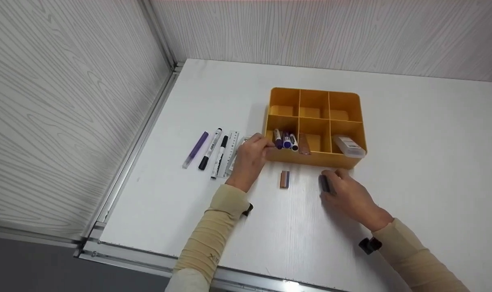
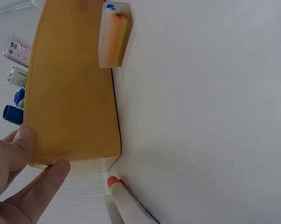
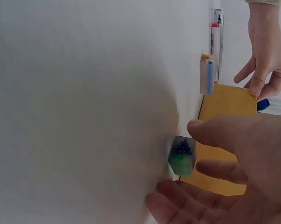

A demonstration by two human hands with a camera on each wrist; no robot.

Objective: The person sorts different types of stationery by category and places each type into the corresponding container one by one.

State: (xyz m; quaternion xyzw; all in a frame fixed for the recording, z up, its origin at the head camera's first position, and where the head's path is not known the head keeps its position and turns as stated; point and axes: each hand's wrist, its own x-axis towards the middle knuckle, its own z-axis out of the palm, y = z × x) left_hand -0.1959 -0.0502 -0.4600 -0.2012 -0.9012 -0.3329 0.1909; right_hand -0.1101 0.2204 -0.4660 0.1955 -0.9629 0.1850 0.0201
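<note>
My left hand (image 1: pixel 252 156) grips the front left corner of a yellow six-compartment box (image 1: pixel 315 159), thumb on the rim. In the right wrist view, a small translucent green block printed with dark grapes (image 3: pixel 181 156) stands against the box's front. My right hand (image 1: pixel 349 194) surrounds it with thumb and fingers spread, a gap showing between them and the block. An orange and blue block (image 1: pixel 284 179) sits before the box, apart from both hands. Markers (image 1: pixel 287 140) lean in the front left compartment, and a clear plastic case (image 1: pixel 349 147) tilts in the front right one.
Left of the box lie a purple pen (image 1: pixel 195 150), a black-tipped marker (image 1: pixel 210 148), another marker (image 1: pixel 219 157) and a clear ruler (image 1: pixel 231 150). A flat brownish strip (image 1: pixel 304 144) leans in the front middle compartment. White panels rise behind the table and to its left.
</note>
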